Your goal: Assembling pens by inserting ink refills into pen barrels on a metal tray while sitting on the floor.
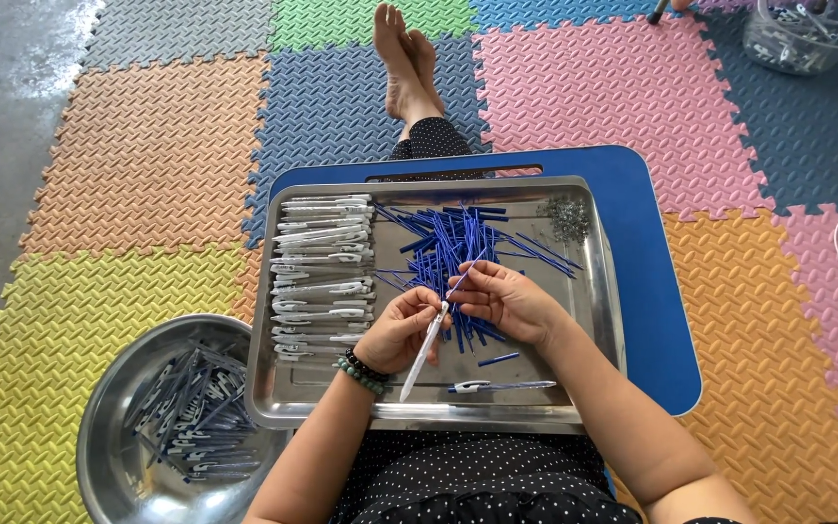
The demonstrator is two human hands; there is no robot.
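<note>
My left hand [402,332] grips a white pen barrel [423,354] that slants down toward me over a steel tray [601,291]. My right hand [504,301] pinches a thin blue ink refill [466,277] with its lower end at the barrel's top. Behind my hands lies a heap of blue refills [448,238]. White pen barrels [324,272] are lined up in rows on the tray's left side. A small cluster of metal springs [566,217] sits in the far right corner. One assembled pen [502,386] lies near the front rim.
The tray rests on a blue lap desk [657,281] across my legs. A round steel bowl [109,427] at the lower left holds several finished pens. A clear plastic tub [807,34] stands at the far right. Coloured foam mats cover the floor.
</note>
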